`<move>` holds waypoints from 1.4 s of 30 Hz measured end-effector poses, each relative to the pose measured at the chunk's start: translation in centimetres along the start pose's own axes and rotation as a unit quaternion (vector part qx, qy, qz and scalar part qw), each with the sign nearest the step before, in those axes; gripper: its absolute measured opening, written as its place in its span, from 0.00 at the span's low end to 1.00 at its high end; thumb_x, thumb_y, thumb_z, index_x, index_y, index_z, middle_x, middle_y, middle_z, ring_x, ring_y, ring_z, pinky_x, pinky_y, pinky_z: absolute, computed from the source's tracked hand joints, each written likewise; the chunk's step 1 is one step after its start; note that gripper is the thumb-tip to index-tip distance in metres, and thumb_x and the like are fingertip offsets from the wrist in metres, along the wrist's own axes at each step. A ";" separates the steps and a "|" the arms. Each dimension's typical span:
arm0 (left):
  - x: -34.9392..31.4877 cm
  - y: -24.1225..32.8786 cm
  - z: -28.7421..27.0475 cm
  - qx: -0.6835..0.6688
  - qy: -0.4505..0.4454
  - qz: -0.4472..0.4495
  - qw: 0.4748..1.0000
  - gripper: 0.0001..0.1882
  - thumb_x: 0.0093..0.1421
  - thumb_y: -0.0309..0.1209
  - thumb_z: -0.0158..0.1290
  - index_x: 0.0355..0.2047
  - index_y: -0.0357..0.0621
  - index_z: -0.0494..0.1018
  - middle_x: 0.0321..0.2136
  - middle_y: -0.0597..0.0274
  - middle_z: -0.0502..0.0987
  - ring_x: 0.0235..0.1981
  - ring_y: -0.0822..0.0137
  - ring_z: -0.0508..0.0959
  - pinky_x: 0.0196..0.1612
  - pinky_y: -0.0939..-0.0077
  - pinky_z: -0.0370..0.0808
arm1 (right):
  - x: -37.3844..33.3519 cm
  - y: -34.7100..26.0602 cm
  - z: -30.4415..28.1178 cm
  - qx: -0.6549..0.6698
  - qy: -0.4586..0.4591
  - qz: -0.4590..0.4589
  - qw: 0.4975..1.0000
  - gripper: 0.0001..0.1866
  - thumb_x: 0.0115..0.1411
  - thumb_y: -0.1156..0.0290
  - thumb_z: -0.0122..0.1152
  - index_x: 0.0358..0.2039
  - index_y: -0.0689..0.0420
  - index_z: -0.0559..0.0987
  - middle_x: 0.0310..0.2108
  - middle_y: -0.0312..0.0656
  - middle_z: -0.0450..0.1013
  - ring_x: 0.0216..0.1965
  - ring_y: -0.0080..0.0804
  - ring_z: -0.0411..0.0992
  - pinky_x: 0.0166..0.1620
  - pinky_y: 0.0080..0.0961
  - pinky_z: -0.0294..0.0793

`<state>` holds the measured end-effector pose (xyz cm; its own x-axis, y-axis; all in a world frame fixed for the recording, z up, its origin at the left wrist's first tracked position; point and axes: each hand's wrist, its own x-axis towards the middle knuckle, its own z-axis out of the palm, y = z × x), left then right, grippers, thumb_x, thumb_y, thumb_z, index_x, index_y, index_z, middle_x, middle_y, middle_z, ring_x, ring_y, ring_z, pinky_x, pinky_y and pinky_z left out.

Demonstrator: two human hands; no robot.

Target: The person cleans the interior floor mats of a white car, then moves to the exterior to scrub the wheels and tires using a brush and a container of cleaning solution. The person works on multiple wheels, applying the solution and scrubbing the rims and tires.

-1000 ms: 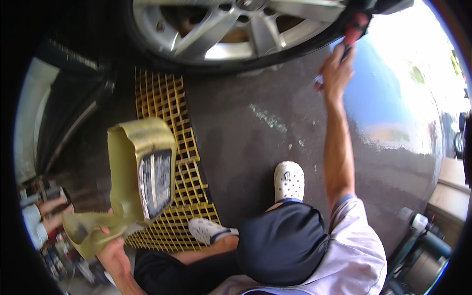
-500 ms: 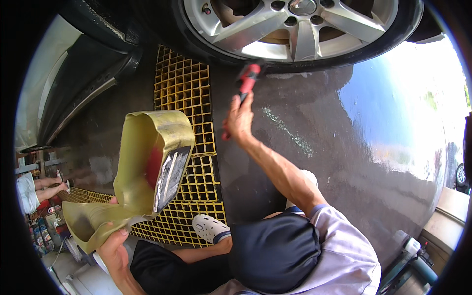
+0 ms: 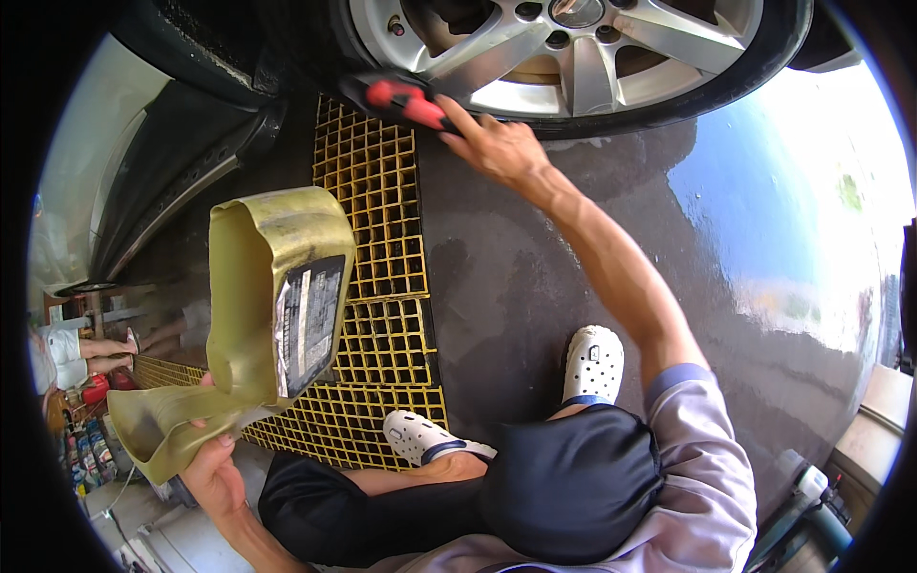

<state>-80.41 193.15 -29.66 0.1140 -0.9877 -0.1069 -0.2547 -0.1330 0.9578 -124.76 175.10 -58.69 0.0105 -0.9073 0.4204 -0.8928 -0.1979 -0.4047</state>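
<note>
The dark floor (image 3: 497, 248) formed the ground of the view (clock positions taken from its centre) and carried a bright blue-white reflection toward 2 o'clock. At 1 o'clock stood the silver-spoked car wheel (image 3: 587, 72), ringed by its black tyre (image 3: 785, 29). Yellow grating (image 3: 382, 229) ran from 11 to 7 o'clock. Between 8 and 9 o'clock, above the floor, hung the cut-open yellow-green container (image 3: 253, 372), its wide mouth turned toward 9 o'clock and a dark label (image 3: 312, 320) on its opposite side; the inside, where a red patch had shown half a second earlier, displayed yellow-green walls, and its lowest part could not be made out. The left hand (image 3: 215, 473), at 8 o'clock, gripped the container's flared lower end, as before. The right hand (image 3: 506, 151), just past 12 o'clock, was closed round a red-and-black tool (image 3: 406, 103); the tool had passed from the tyre's 3-o'clock side through 7 to 8 o'clock, and its blurred head pointed toward 10 o'clock, contact with the tyre being uncertain. One white clog (image 3: 594, 363), mostly hidden by the forearm half a second earlier, showed at 4 o'clock, the other clog (image 3: 415, 436) near 6:30. Small bottles (image 3: 91, 456) clustered toward 8 o'clock, contents indiscernible.
</note>
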 end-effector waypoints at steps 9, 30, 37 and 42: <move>0.4 0.9 1.8 -0.013 0.016 -0.023 1.000 0.21 0.50 0.16 0.52 0.46 0.42 0.67 0.55 0.50 0.71 0.69 0.50 0.66 0.64 0.61 0.68 | -12.3 15.9 -9.4 -0.176 -0.313 0.164 0.919 0.32 0.71 0.44 0.50 0.73 0.31 0.58 0.30 0.50 0.81 0.33 0.54 0.82 0.39 0.48 0.82; 1.4 1.6 4.0 -0.047 0.019 0.014 0.999 0.19 0.42 0.15 0.55 0.38 0.38 0.72 0.45 0.54 0.75 0.67 0.40 0.69 0.66 0.55 0.66 | -3.5 4.5 -0.4 0.727 0.291 0.549 0.292 0.49 0.42 0.06 0.38 0.18 0.48 0.61 0.10 0.30 0.57 0.09 0.28 0.55 0.12 0.26 0.56; 1.2 2.4 3.2 -0.062 0.042 0.016 0.997 0.18 0.40 0.15 0.56 0.36 0.37 0.75 0.43 0.52 0.78 0.63 0.44 0.74 0.59 0.58 0.73 | -0.4 -16.7 1.5 0.770 -0.149 0.457 0.420 0.30 0.72 0.36 0.41 0.43 0.54 0.71 0.17 0.35 0.63 0.11 0.27 0.61 0.13 0.28 0.64; 0.7 1.9 0.6 -0.065 0.055 0.013 0.996 0.20 0.40 0.18 0.54 0.38 0.36 0.74 0.50 0.45 0.78 0.62 0.48 0.73 0.62 0.59 0.69 | 4.8 -17.9 -11.6 0.414 -0.013 0.140 0.899 0.33 0.75 0.47 0.46 0.70 0.55 0.60 0.28 0.61 0.79 0.29 0.59 0.82 0.29 0.49 0.80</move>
<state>-81.36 192.17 -28.03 0.2152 -0.9748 -0.0587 -0.1325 -0.0887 0.9872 -113.94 178.58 -39.96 -0.1431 -0.9708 0.1925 -0.2204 -0.1583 -0.9625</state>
